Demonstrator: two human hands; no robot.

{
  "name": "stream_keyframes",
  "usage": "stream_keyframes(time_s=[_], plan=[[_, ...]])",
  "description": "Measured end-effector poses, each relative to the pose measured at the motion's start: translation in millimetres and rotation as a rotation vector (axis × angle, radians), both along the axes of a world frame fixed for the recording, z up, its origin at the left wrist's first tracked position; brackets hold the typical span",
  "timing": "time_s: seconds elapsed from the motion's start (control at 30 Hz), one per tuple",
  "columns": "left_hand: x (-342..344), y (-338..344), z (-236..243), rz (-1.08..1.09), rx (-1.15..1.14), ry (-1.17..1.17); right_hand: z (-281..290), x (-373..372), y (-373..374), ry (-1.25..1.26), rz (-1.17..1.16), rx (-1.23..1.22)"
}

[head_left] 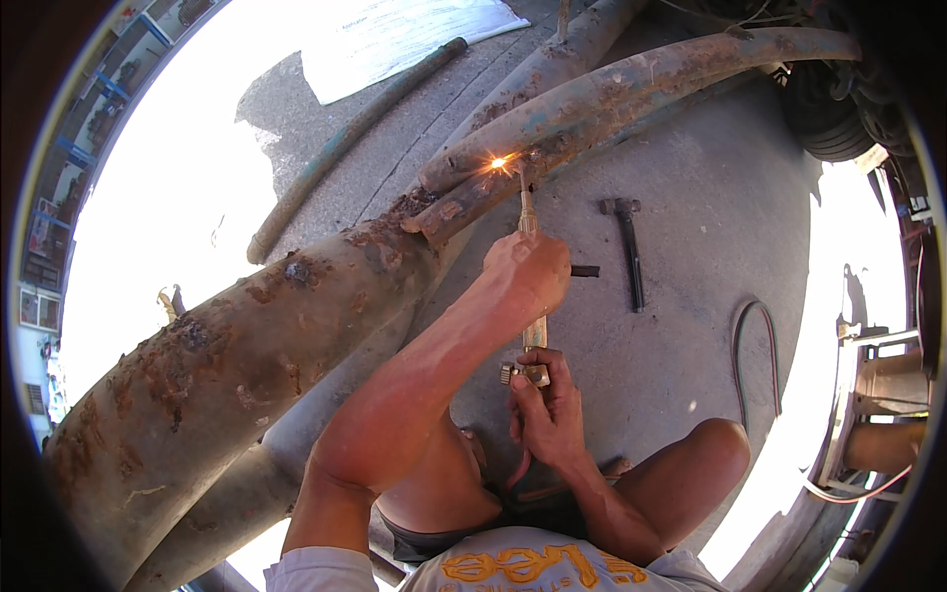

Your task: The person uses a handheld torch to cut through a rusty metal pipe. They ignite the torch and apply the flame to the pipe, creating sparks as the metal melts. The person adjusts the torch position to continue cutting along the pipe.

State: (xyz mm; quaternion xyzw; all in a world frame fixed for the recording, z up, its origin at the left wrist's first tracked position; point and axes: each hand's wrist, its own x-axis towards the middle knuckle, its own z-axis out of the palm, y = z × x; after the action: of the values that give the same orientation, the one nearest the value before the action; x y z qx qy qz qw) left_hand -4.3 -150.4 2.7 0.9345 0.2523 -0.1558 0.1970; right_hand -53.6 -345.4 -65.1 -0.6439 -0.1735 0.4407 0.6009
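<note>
My left hand (528, 264) is closed around the upper body of a brass-coloured cutting torch (536, 330). Its tip meets a rusty, faded green curved pipe (641, 98), where a bright flame with orange sparks (498, 163) glows near the pipe's lower end. My right hand (547, 419) grips the torch's lower end, thumb and fingers at the valve knobs, with a reddish hose hanging below. A big rusty pipe (242, 345) runs diagonally along my left. A black-handled hammer (628, 252) lies on the concrete floor (681, 365) to the right of the torch.
A long thin pipe (350, 146) and a white sheet (395, 39) lie on the ground beyond. A tyre (829, 118) is at the upper right, a looped hose (750, 345) right of my bent knee, and a metal rack with orange-brown cylinders (883, 444) at the far right.
</note>
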Motion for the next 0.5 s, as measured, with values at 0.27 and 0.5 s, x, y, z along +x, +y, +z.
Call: stream_keyframes(time_s=[0.27, 0.5], plan=[[1.4, 0.4, -1.3, -0.003, 0.001, 0.028, 2.9, 1.3, -1.9, -0.002, 0.016, 0.040], [1.0, 0.2, -0.4, -0.013, 0.006, 0.024, 1.9, 1.1, -2.1, 0.040, 0.015, 0.035]])
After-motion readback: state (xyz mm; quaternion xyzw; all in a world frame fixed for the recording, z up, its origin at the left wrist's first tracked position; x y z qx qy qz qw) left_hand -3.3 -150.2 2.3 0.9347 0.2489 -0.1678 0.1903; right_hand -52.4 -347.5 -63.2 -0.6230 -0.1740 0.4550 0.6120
